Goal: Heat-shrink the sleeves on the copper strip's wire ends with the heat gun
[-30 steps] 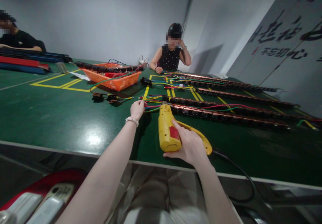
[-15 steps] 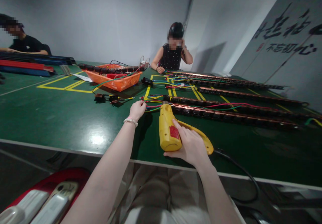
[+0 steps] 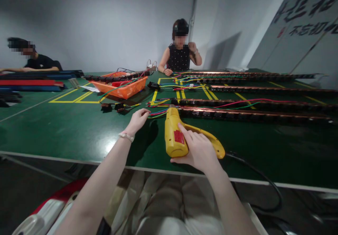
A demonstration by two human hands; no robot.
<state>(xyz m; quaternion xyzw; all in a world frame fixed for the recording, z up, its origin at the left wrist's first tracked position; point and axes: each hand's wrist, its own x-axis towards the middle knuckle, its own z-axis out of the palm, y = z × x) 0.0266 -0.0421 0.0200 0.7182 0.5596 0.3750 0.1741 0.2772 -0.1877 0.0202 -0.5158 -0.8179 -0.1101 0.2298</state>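
Observation:
My right hand (image 3: 199, 148) is wrapped round a yellow heat gun (image 3: 173, 134) with a red patch on its body. Its nozzle points away from me, at the near end of a long black-and-copper strip (image 3: 237, 116). Coloured wires (image 3: 160, 114) come out of that end towards the left. At their tips, my left hand (image 3: 138, 120) is closed in a pinch on the wires; the fingers partly hide the ends. Just beyond it lie more loose wire ends (image 3: 153, 103) from a second strip (image 3: 200, 103).
Left of centre, an orange basket (image 3: 123, 91) holds more strips, with black connectors (image 3: 113, 107) in front. Further strips (image 3: 264, 89) lie to the right. A co-worker (image 3: 179, 55) sits opposite, another person (image 3: 39, 62) at far left. The gun's cord (image 3: 253, 168) hangs over the table edge.
My left hand has shifted slightly left and towards me. The heat gun has moved very little. The view has turned a little, and the co-worker's raised hand has come away from the head.

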